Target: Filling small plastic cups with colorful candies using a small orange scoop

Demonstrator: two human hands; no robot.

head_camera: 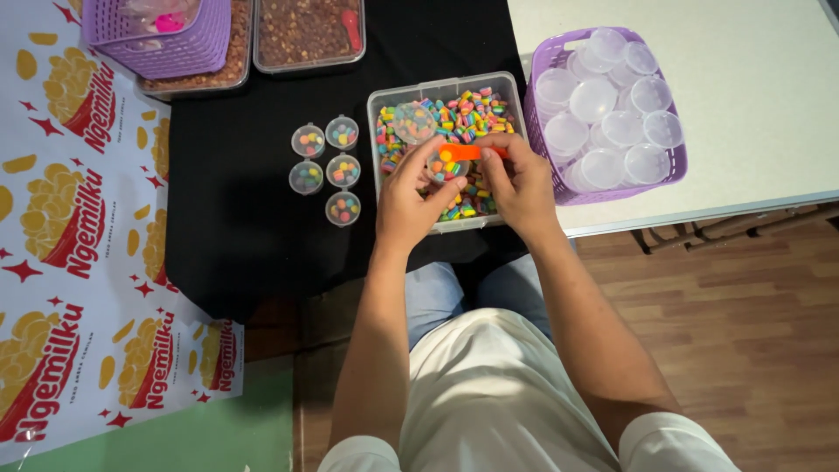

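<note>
Left hand (409,203) closed around a small clear cup (444,166), held just over the clear tub of rainbow-striped candies (472,114); right hand (517,179) pinched on an orange scoop (466,152), its bowl resting at the cup's mouth. Best done, by the look of it, with cup kept low inside the tub so spilled pieces fell back in, scoop tipped slowly, cup level. Five filled, lidded cups (328,166) stood close on the black cloth (236,218), empty lids and cups piled in the purple basket (669,175) beside the tub.
</note>
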